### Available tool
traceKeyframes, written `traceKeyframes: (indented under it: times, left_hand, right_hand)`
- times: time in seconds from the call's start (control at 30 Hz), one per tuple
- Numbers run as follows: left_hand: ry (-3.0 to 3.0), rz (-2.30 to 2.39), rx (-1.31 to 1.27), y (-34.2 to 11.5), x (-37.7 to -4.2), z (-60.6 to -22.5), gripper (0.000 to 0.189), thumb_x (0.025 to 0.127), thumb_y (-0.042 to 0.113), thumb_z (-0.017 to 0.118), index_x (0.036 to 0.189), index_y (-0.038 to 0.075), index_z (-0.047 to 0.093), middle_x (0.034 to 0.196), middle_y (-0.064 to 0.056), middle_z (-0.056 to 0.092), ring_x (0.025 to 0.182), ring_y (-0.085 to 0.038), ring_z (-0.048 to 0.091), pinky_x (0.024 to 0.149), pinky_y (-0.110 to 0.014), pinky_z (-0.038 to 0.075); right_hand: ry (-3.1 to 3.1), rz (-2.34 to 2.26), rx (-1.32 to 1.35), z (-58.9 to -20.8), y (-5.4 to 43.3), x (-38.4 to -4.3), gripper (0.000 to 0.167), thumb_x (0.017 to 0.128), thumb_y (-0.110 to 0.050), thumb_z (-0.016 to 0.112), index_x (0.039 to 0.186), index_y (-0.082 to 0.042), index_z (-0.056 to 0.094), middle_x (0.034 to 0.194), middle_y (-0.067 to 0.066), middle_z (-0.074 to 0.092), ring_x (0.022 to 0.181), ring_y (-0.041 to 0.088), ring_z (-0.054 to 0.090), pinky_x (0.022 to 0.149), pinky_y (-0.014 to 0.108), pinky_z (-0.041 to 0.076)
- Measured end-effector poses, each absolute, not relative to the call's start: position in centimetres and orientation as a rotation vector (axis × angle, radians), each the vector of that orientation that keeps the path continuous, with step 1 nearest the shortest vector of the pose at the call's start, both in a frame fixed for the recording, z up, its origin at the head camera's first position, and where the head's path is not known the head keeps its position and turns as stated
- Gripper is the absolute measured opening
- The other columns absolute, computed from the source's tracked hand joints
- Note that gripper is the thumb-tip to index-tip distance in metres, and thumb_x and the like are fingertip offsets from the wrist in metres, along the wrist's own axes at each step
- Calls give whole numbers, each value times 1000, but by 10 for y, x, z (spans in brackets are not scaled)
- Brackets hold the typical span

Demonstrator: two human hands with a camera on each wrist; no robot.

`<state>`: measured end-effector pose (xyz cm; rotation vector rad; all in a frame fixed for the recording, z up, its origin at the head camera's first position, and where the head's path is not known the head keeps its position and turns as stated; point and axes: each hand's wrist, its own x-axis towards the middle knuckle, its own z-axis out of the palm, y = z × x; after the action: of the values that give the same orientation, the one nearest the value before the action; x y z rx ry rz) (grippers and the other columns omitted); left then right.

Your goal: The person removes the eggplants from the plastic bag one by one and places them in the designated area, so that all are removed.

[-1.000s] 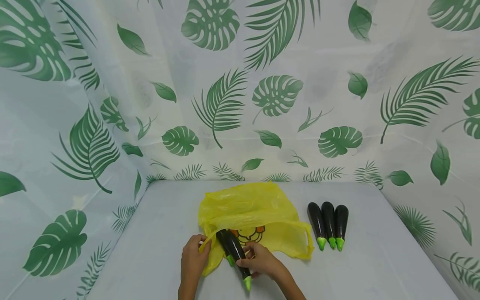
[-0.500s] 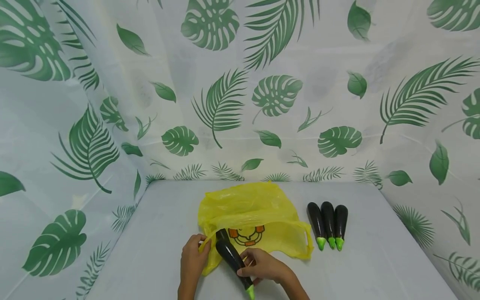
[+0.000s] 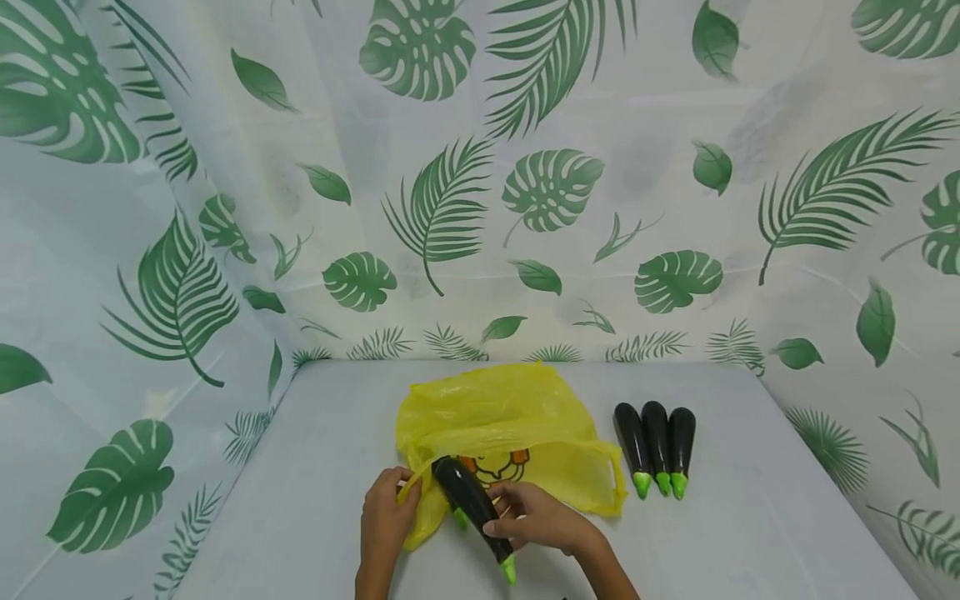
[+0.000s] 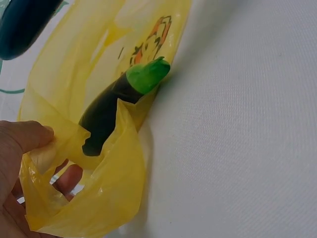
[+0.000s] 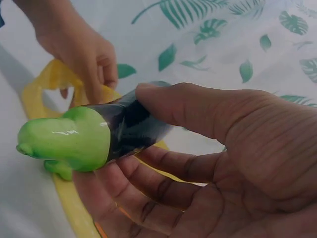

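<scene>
A yellow plastic bag (image 3: 480,408) lies on the table with its mouth toward me and a printed cartoon showing inside. My left hand (image 3: 387,512) pinches the bag's left handle, lifting that side of the mouth. Between the thumb and fingers of my right hand (image 3: 538,521) is a glossy dark eggplant (image 3: 471,502) with a light green stem end, its round end pointing into the opening. Another eggplant (image 4: 106,111) rests in the bag's mouth, green end outward. In the head view the held eggplant covers most of it.
Three more eggplants (image 3: 656,450) lie side by side right of the bag, green ends toward me. White tablecloth (image 3: 315,467) covers the table. Leaf-printed sheets (image 3: 465,208) rise behind it and at both sides.
My right hand first drew the held eggplant back toward me, then moved it forward to the bag's opening again. The left hand has kept its place on the handle.
</scene>
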<state>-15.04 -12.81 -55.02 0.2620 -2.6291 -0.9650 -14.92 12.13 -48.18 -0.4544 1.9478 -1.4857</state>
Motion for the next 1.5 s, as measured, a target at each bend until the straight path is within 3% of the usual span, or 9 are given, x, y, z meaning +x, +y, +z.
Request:
traceKeyframes:
  times: [0.8,1.27,1.5]
  left_hand:
    - [-2650,-978,273,-130,-149,-551,10,84,18,75,88,13,68,93,-1,68,81,-16,64,70,-34,54]
    - [-2663,-977,292,-129,-152,-552,10,84,17,75,89,13,67,94,-1,67,81,-15,63,70,-34,53]
    - [-2666,-995,311,-128,-152,-553,9,84,17,75,89,13,68,95,-1,68,82,-16,63,71,-35,54]
  right_hand:
    - [1987,-1765,-281,-468,164,-158,63,94,-27,64,140,9,39,116,15,62,99,20,66,78,40,59]
    - [2182,-1850,-65,-460,196,-163,60,92,-31,66,140,-2,44,122,17,60,103,22,64,82,35,58]
    - [2280,-1862,63,-459,216,-165,65,94,-33,64,146,-4,38,139,21,50,117,25,58,85,32,57]
